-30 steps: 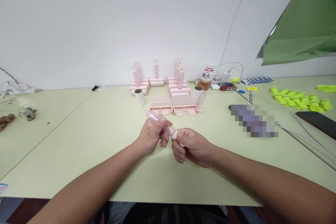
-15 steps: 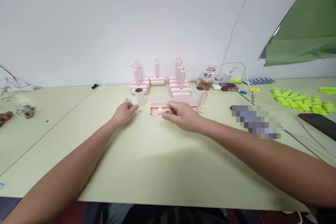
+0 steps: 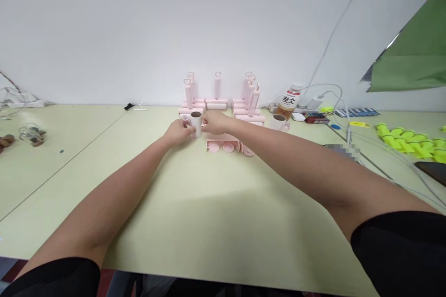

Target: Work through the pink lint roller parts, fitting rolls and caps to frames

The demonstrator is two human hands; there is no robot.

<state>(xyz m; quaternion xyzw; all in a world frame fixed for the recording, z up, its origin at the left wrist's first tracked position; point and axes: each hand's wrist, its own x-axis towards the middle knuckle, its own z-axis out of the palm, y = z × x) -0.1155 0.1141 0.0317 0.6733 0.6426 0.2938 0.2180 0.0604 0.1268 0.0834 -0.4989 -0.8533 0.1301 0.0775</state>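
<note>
Head view, over a pale green table point(image 3: 216, 222) running back to a white wall. Two bare forearms stretched far forward, meeting at the middle of the far edge. Behind them, rows of pink roller handles point(image 3: 223, 102) stacked and standing upright, heart-shaped loops on top; flat pink trays point(image 3: 223, 141) with round caps just in front. Off to the right, a drink bottle point(image 3: 288, 102), cables, yellow-green parts point(image 3: 411, 141).

Between the hands, a white roll point(image 3: 196, 124) on a cardboard core, upright on the table before the pink stacks. Left hand point(image 3: 179, 132) curled against its left side, right hand point(image 3: 214, 123) against its right, fingertips pinching or only touching, hard to tell at this range.

Probably light, fairly stiff along the core, crushable if squeezed hard, perhaps tacky on the outer wrap. Best taken around the middle of the cylinder or by the core ends, with a gentle grip.
</note>
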